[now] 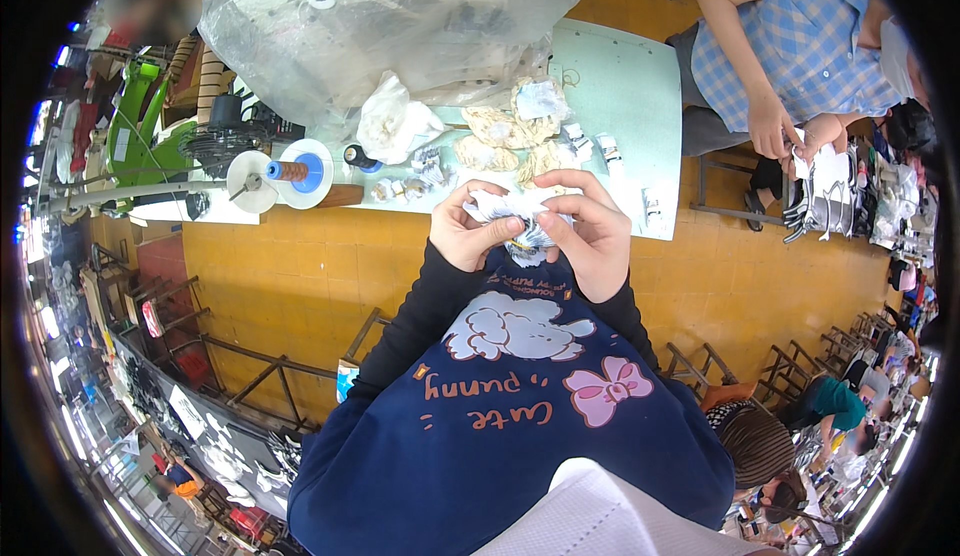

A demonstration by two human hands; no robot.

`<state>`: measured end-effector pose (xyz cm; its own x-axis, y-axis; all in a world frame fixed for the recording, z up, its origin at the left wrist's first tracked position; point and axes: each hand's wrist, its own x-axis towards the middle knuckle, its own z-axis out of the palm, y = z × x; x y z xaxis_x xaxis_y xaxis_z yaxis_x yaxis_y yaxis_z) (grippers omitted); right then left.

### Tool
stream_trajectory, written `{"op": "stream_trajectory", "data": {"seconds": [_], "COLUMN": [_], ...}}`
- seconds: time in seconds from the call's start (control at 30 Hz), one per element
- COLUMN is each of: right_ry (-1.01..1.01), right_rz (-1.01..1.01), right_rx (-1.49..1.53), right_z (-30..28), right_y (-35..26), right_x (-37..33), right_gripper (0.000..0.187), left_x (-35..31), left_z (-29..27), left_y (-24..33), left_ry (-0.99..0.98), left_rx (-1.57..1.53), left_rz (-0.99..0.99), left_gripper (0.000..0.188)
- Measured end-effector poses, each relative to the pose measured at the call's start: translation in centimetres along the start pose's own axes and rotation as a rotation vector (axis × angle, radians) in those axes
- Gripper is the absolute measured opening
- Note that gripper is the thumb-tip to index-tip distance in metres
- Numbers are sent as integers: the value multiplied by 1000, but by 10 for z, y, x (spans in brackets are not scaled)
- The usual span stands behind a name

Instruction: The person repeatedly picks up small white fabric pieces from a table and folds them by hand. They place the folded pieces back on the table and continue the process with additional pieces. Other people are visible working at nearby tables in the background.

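Nearest: white textured fabric (pixel 600 516), lower edge | Left hand (pixel 466 231), right hand (pixel 594 238): both closed, pinching a white-and-grey bundle (pixel 527 237) thumbs-to-fingers | Bundle: before the chest by the pale-green table (pixel 630 66), likely for steadiness and close sight | Cream-coloured bundles (pixel 487 154) beyond, seemingly within easy reach

bright light, heavy edge distortion
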<state>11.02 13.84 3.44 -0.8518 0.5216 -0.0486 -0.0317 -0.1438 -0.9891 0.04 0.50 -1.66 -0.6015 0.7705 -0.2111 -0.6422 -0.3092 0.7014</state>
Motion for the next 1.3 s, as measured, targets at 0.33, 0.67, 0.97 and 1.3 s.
{"op": "stream_trajectory", "data": {"seconds": [0.33,0.67,0.97,1.3], "right_ry": [7,49,30,41], "right_rz": [-97,1,1,12], "right_rx": [-45,-67,-5,-7], "right_z": [-1,1,-3,0], "right_y": [2,-2,2,-2], "right_x": [-1,-3,-6,-6], "right_gripper": [9,8,10,11], "left_x": [-1,1,-3,-7], "left_z": [3,4,8,8], "left_y": [-1,-5,-5,-5], "left_ry": [24,31,22,-11], "left_rx": [54,79,45,24], "left_rz": [-8,73,59,77], "left_gripper": [34,38,39,34]}}
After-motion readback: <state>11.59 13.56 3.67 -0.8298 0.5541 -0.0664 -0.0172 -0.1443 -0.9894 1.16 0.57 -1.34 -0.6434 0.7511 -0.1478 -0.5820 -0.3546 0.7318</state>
